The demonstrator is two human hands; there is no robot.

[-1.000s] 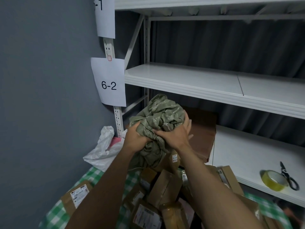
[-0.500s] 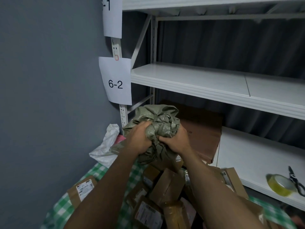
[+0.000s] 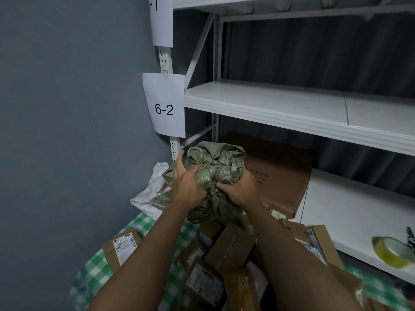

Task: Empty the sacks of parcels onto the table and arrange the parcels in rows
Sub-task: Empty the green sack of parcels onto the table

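Both hands crumple an olive-green woven sack [image 3: 215, 162] into a ball above the table. My left hand [image 3: 187, 185] grips its left side and my right hand [image 3: 239, 190] grips its right side from below. Under my arms lies a heap of brown cardboard parcels [image 3: 229, 250] with white labels, on a table with a green-and-white checked cloth [image 3: 96, 270]. One labelled parcel [image 3: 122, 246] lies apart at the left.
A crumpled white sack [image 3: 150, 194] lies behind the heap by the grey wall. White shelving stands at the right, with a large flat brown carton [image 3: 278, 176], a yellow tape roll [image 3: 391, 251] and scissors [image 3: 411, 239] on the low shelf. A sign [image 3: 165, 104] reads 6-2.
My hands have bunched the green sack tighter and brought it lower, toward the white sack. The view has shifted a little left.
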